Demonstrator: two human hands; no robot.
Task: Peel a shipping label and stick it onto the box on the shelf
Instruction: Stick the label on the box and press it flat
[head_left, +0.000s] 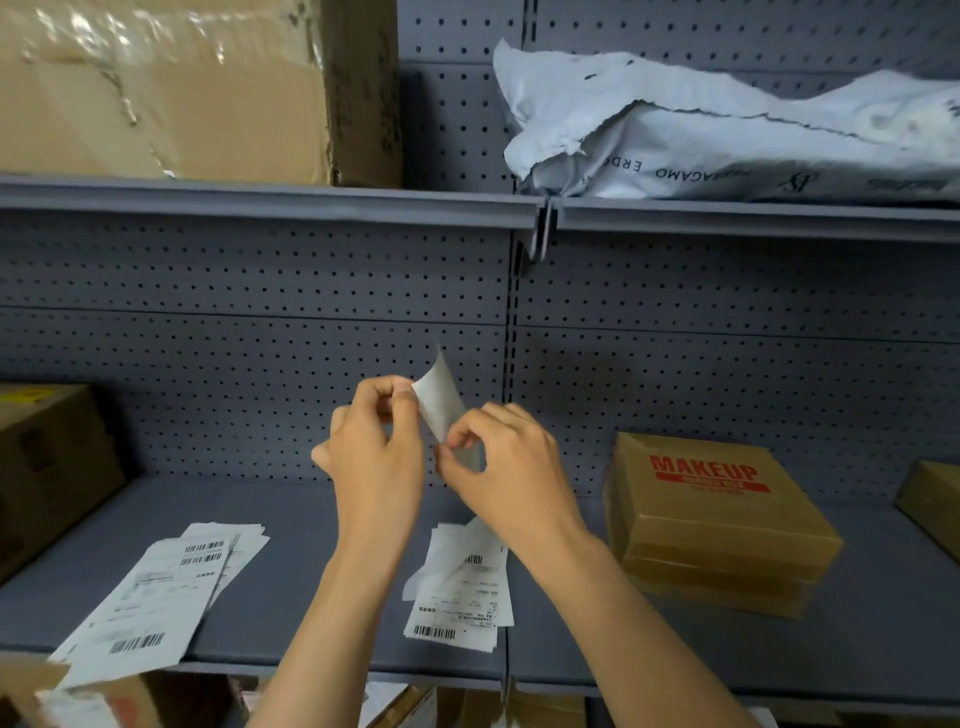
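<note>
Both hands pinch the shipping label (439, 400) above the shelf (311, 514), left hand (376, 457) at its top corner and right hand (511, 467) at its lower edge, well apart from the MAKEUP box (717, 514), so a hasty pull may fold it onto itself

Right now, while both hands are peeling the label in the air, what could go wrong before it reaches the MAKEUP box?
1. The label curls between the left hand and right hand; its sticky side may fold onto itself.
2. The MAKEUP box sits off to the right, so the carried label could land crooked.
3. The loose labels overhang the shelf edge and a forearm could knock them off.
</note>
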